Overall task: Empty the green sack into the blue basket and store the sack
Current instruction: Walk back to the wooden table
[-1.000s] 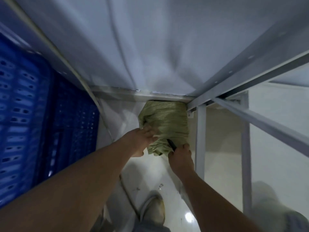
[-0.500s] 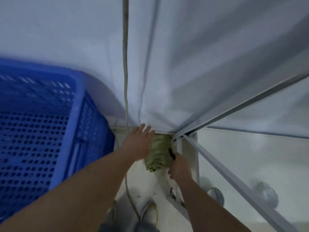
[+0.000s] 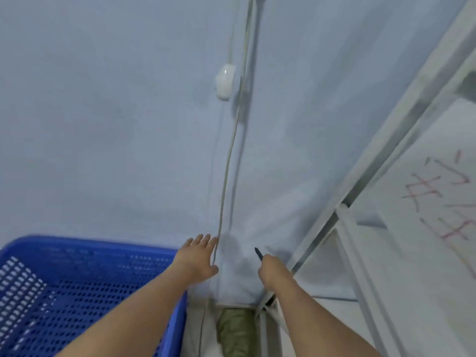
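From the head camera, the left hand (image 3: 197, 256) is spread flat with fingers splayed and nothing in it, raised in front of the pale blue wall (image 3: 116, 124) just above the far rim of the blue basket (image 3: 85, 276), a plastic crate whose walls are pierced with rows of small slots. The right hand (image 3: 271, 273) is clenched around a thin dark tool (image 3: 258, 253) whose pointed tip pokes out above the fist. The green sack (image 3: 235, 331), coarse woven stuff bunched into a crumpled roll, lies low down, wedged in the gap between the basket and the white metal rack (image 3: 360, 215), under both forearms. A thin grey cord (image 3: 226, 176) runs down the wall past a smooth white oval switch (image 3: 224, 81).
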